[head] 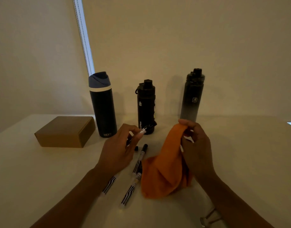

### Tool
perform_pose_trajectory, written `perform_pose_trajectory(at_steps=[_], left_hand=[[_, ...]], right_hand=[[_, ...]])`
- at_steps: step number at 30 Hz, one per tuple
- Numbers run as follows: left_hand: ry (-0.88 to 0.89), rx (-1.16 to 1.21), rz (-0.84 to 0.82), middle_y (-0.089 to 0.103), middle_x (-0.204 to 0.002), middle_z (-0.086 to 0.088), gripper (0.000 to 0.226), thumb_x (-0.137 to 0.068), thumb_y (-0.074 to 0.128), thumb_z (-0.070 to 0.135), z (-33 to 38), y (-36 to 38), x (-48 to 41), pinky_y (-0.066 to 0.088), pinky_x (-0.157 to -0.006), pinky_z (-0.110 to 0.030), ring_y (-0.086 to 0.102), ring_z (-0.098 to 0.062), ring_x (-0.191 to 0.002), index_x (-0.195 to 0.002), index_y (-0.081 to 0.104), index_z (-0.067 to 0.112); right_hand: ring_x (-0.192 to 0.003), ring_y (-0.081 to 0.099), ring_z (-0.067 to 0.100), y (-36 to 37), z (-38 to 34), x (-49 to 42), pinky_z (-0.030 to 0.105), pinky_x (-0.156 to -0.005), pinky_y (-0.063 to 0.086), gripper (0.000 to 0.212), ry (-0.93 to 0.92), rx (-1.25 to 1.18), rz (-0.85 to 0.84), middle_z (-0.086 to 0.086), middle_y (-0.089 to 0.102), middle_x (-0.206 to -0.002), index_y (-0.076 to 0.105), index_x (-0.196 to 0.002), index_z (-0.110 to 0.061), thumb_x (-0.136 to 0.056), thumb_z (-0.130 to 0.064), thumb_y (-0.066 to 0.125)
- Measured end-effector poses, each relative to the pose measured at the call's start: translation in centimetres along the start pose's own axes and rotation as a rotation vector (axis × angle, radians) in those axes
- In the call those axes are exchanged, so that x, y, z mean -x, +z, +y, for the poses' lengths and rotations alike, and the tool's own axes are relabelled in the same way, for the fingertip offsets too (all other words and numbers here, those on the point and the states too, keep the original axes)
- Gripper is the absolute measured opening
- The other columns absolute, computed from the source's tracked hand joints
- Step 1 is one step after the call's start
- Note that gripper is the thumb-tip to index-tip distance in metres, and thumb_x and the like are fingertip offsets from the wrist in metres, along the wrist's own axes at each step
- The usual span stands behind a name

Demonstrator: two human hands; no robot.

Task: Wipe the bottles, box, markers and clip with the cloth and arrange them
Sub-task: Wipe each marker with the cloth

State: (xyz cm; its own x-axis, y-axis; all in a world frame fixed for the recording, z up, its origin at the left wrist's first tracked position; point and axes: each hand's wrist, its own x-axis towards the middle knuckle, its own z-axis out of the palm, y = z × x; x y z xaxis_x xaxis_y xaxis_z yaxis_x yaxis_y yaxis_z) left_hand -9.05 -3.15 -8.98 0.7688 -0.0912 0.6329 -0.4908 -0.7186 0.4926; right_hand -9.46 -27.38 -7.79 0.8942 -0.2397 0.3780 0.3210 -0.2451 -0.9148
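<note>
Closest to me, a metal clip [209, 218] sits on the table [42, 178] just inside the right forearm, and the bottom edge of the view cuts it off.

Between the two forearms lie striped markers. The first marker [108, 186] is partly hidden under the left wrist. The second marker [130, 190] lies just to the right of the first and near the cloth's lower edge. The third marker [140, 155] runs away from me beyond the second, with its black end just below the left fingers. A small black cap [136, 148] lies loose beside that end.

My right hand [195, 142] is raised above the table. Its fingers and thumb are curled round the bunched top of the orange cloth [164, 170], which hangs down from the grip and pools on the table between the hands.

My left hand [118, 145] is level with the right and well apart from it. It pinches a fourth marker [144, 130] between thumb and fingertips. The marker's dark end points away from me, towards the short bottle.

Beyond and to the left of the left hand sits a closed brown box [65, 131]. Three bottles stand upright along the wall [158, 46]. The blue-lidded bottle [102, 109] is just beside the box. The short black bottle [146, 109] stands straight past the left fingertips. The tall grey bottle [192, 99] stands directly behind the right hand, which covers its base.
</note>
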Motion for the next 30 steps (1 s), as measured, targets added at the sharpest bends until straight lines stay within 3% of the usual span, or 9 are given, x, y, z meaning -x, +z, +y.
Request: perform_pose_trajectory(at_steps=[1,5,8,10,15,21,23,26,30], left_hand=[[0.017,-0.013,-0.002,0.058,-0.101,0.019,0.017,-0.103,0.046,0.049,-0.1,-0.2,0.2,0.058,-0.072,-0.023,0.061,0.002,-0.093,-0.116,0.049,0.038],[0.002,-0.001,0.061,0.058,-0.098,0.021,0.019,-0.103,0.049,0.048,-0.2,-1.0,-0.2,0.055,-0.07,-0.021,0.062,0.0,-0.087,-0.116,0.052,0.035],[0.002,0.015,0.089,0.059,-0.097,0.021,0.021,-0.103,0.051,0.046,0.0,-1.1,-0.2,0.051,-0.068,-0.016,0.062,-0.005,-0.088,-0.116,0.056,0.031],[0.024,0.007,0.074,0.057,-0.097,0.022,0.023,-0.103,0.051,0.045,0.1,-1.1,-0.2,0.05,-0.066,-0.015,0.061,-0.006,-0.087,-0.116,0.057,0.029],[0.089,-0.048,0.036,0.059,-0.103,0.018,0.034,-0.101,0.048,0.053,0.2,-1.2,-0.1,0.051,-0.067,-0.017,0.06,-0.008,-0.082,-0.117,0.06,0.025],[0.082,-0.027,0.062,0.06,-0.096,0.017,0.028,-0.102,0.048,0.049,0.6,-1.2,0.0,0.048,-0.066,-0.014,0.059,-0.011,-0.081,-0.111,0.062,0.026],[0.087,-0.012,0.048,0.061,-0.095,0.017,0.027,-0.102,0.049,0.048,0.8,-1.0,0.1,0.048,-0.065,-0.015,0.06,-0.01,-0.079,-0.111,0.063,0.026],[0.108,-0.006,0.033,0.059,-0.09,0.02,0.025,-0.103,0.048,0.045,1.0,-0.8,0.2,0.047,-0.065,-0.013,0.06,-0.006,-0.078,-0.11,0.063,0.027],[0.092,0.016,0.023,0.061,-0.086,0.02,0.027,-0.105,0.043,0.047,1.4,-0.6,0.4,0.049,-0.068,-0.013,0.062,-0.005,-0.082,-0.109,0.063,0.029]], right_hand=[[-0.109,0.059,0.001,0.1,0.4,-0.1,0.026,-0.088,0.055,0.041,0.004,0.0,-0.019,-0.009,0.062,-0.129,0.057,-0.13,-0.038,-0.099,-0.011,0.058],[-0.113,0.063,0.013,0.3,1.2,-0.1,0.047,-0.093,0.056,0.039,0.044,-0.032,-0.045,-0.007,0.063,-0.128,0.052,-0.136,-0.035,-0.098,-0.03,0.058],[-0.105,0.065,0.003,0.4,0.8,0.1,0.04,-0.091,0.058,0.033,-0.02,-0.087,-0.055,-0.017,0.065,-0.12,0.055,-0.132,-0.043,-0.102,-0.031,0.055],[-0.105,0.066,0.005,0.4,0.7,0.2,0.043,-0.091,0.058,0.032,-0.018,-0.123,-0.071,-0.017,0.066,-0.119,0.056,-0.13,-0.047,-0.101,-0.034,0.055],[-0.106,0.066,0.003,0.7,0.7,0.3,0.043,-0.092,0.058,0.034,-0.037,-0.117,-0.046,-0.016,0.066,-0.124,0.058,-0.133,-0.039,-0.1,-0.031,0.059],[-0.111,0.066,0.006,0.8,0.5,0.4,0.043,-0.094,0.057,0.035,-0.069,-0.134,-0.073,-0.015,0.067,-0.126,0.061,-0.131,-0.037,-0.099,-0.023,0.061],[-0.111,0.065,0.004,1.0,0.5,0.5,0.039,-0.095,0.057,0.035,-0.082,-0.108,-0.102,-0.018,0.066,-0.125,0.061,-0.128,-0.043,-0.099,-0.023,0.06],[-0.105,0.065,-0.005,1.0,-0.1,0.6,0.017,-0.086,0.056,0.041,-0.099,-0.074,-0.144,-0.036,0.065,-0.113,0.057,-0.116,-0.055,-0.1,-0.017,0.058],[-0.101,0.064,-0.01,1.1,-0.6,0.9,0.008,-0.076,0.051,0.041,-0.124,-0.028,-0.209,-0.043,0.063,-0.105,0.057,-0.114,-0.05,-0.1,-0.011,0.055]])
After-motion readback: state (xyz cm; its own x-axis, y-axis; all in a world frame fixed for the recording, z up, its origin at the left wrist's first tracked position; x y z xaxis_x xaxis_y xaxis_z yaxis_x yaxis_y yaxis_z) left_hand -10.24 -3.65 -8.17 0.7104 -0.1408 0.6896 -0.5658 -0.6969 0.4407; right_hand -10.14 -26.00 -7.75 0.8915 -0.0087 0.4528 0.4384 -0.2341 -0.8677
